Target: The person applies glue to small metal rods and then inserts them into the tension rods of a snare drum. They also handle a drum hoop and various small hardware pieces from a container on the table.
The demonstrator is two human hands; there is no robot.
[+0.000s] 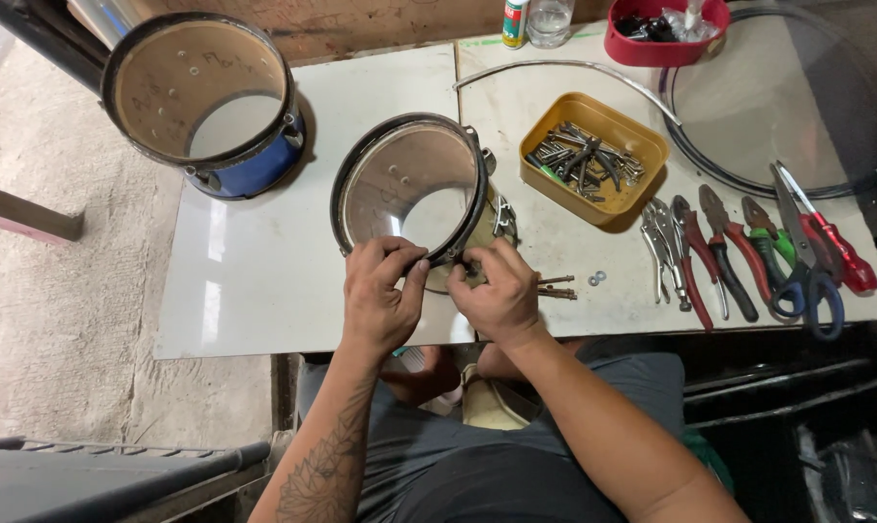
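Open drum shell (414, 184) with dark rim and pale inside, standing at the near edge of the white bench (255, 281), axis upright, mouth up, left hand (380, 291) grip closed on its near rim, right hand (497, 291) pinching rim hardware, bolts (555, 287) just beside, blue drum (206, 97) well apart.

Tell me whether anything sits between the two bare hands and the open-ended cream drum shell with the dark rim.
Nothing visible does. The left hand grips the near edge of the cream drum shell's dark rim, and the right hand is on the metal hardware at its side. The loose bolts lie right of the hands, clear of them.
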